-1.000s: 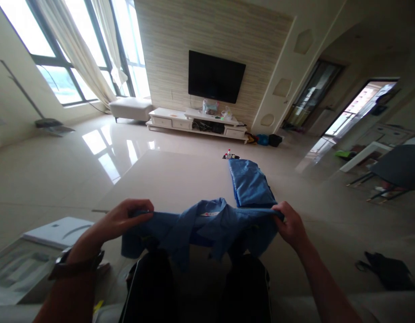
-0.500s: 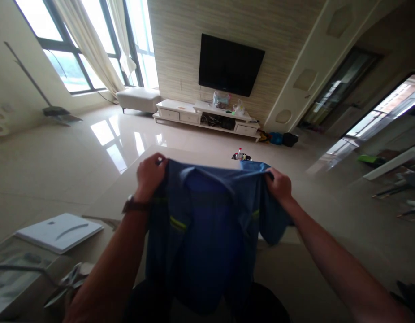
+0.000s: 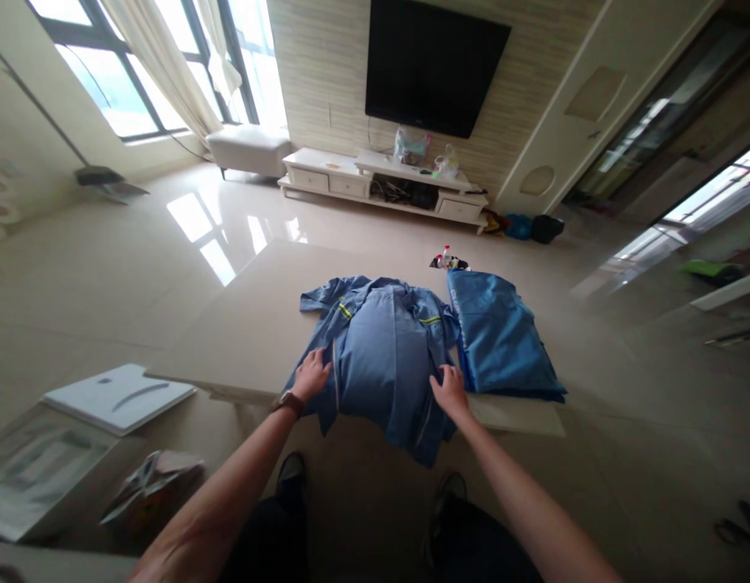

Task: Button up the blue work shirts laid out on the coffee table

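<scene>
A blue work jacket (image 3: 372, 356) with yellow-green stripes and short sleeves lies spread, front open, on the pale table (image 3: 241, 324). Its lower part hangs over the table's near edge. My left hand (image 3: 313, 375) rests on the jacket's left front panel with its fingers apart. On the other side, my right hand (image 3: 451, 393) touches the right front panel, thumb and fingers apart. Just right of the jacket is a pile of folded blue clothing (image 3: 502, 332), which reaches the near edge of the table.
Bottles with red caps (image 3: 446, 257) stand near the table's far side. At left, a white box (image 3: 120, 397) sits on a clear bin (image 3: 53, 470), beside a plastic bag (image 3: 153, 490). Beyond are a low white TV cabinet (image 3: 326, 174) and a grey bench (image 3: 247, 150).
The jacket, held up by its shoulders before, now lies on the table. Both hands have let go of the shoulders and come down nearer me. My view has tilted down.
</scene>
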Demonstrator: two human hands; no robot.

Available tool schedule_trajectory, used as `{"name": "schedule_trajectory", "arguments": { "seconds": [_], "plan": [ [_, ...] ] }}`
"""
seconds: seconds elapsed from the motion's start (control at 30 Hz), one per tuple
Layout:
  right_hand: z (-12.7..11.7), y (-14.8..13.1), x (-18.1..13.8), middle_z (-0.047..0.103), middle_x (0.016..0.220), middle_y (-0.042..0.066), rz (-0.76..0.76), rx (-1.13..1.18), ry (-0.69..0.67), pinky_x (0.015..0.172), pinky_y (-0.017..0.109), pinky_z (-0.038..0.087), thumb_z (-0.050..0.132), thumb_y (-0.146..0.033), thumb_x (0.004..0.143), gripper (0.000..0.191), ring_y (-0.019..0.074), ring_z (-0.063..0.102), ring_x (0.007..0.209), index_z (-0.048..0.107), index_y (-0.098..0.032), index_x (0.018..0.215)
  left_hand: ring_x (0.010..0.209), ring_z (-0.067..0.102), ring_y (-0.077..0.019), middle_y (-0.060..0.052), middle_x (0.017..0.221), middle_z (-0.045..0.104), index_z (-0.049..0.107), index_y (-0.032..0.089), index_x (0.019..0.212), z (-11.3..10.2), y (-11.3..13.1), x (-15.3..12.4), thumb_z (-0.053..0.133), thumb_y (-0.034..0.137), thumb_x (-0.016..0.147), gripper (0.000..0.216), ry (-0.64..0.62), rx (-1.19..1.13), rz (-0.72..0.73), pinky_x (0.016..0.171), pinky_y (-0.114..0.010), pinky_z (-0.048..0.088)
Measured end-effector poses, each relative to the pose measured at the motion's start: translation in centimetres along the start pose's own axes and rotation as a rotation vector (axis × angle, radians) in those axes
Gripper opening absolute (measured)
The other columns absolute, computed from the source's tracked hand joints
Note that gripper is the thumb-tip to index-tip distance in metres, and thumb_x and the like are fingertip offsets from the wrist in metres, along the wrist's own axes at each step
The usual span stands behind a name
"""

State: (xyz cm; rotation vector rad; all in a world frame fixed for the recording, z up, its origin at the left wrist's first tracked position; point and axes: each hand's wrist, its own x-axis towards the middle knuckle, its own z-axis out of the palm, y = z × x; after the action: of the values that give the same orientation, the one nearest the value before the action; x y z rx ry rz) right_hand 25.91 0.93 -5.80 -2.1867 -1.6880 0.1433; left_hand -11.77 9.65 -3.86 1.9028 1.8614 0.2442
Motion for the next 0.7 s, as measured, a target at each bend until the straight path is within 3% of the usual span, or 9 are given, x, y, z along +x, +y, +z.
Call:
{"name": "schedule_trajectory", "arguments": {
  "seconds": [0.1,0.2,0.33,0.5,0.6,0.7],
  "plan": [
    [3.4,1.9,-4.2,0.054,0.147,0.021,-0.031,-0.052,-0.111,0.115,0.047,0.038,0.05,-0.043,0.098,0.054,0.0344,0.046,0.14,0.055,-0.01,0.14,0.16,0.018,-0.0317,-0.016,0.172,0.024,0.032,0.019,0.162,3.1,-2.5,-0.9,0.04,0.04,0.101,0.065,-0.023,0.048,0.055,0.127,-0.055,0.02],
    [5.2,1.7,-4.2,0.036,0.165,0.016,-0.031,-0.126,-0.153,0.121,0.053,0.029,0.045,-0.05,0.1,0.064,0.0351,0.025,0.155,0.044,-0.015,0.154,0.162,0.009,-0.0297,-0.01,0.175,0.016,0.027,0.023,0.165,4.3,-2.9,0.4,0.033,0.047,0.103,0.066,0.017,0.105,0.045,0.129,-0.055,0.013],
    [6.2,0.2,1.7,0.031,0.169,0.012,-0.035,-0.178,-0.167,0.122,0.051,0.025,0.041,-0.049,0.103,0.062,0.032,0.021,0.157,0.041,-0.019,0.157,0.162,0.009,-0.029,-0.009,0.175,0.014,0.023,0.024,0.166,3.2,-2.7,5.2,0.026,0.05,0.104,0.068,0.05,0.15,0.009,0.129,-0.055,0.013],
    [4.5,-1.8,11.2,0.037,0.166,0.011,0.036,-0.167,-0.231,0.121,0.053,0.026,0.045,-0.047,0.102,0.056,0.0324,0.027,0.153,0.047,-0.024,0.153,0.161,0.012,-0.0318,-0.011,0.174,0.019,0.025,0.021,0.165,-0.5,-1.7,11.3,0.032,0.045,0.102,0.068,-0.009,0.147,-0.003,0.128,-0.057,0.016],
    [3.4,-1.8,11.7,0.042,0.161,0.013,0.142,-0.111,-0.185,0.111,0.054,0.037,0.053,-0.051,0.097,0.06,0.0362,0.038,0.145,0.048,-0.027,0.152,0.155,0.026,-0.0357,-0.019,0.168,0.031,0.027,0.017,0.163,-1.1,-0.3,10.1,0.04,0.045,0.1,0.071,0.149,0.136,-0.056,0.123,-0.056,0.027],
    [3.4,-0.3,7.5,0.051,0.148,0.018,0.22,-0.045,-0.005,0.103,0.045,0.044,0.064,-0.05,0.089,0.063,0.0355,0.049,0.133,0.053,-0.02,0.144,0.139,0.046,-0.041,-0.029,0.152,0.044,0.032,0.009,0.156,0.0,0.8,5.3,0.053,0.05,0.094,0.078,0.229,0.154,-0.165,0.108,-0.054,0.042]
  ]
}}
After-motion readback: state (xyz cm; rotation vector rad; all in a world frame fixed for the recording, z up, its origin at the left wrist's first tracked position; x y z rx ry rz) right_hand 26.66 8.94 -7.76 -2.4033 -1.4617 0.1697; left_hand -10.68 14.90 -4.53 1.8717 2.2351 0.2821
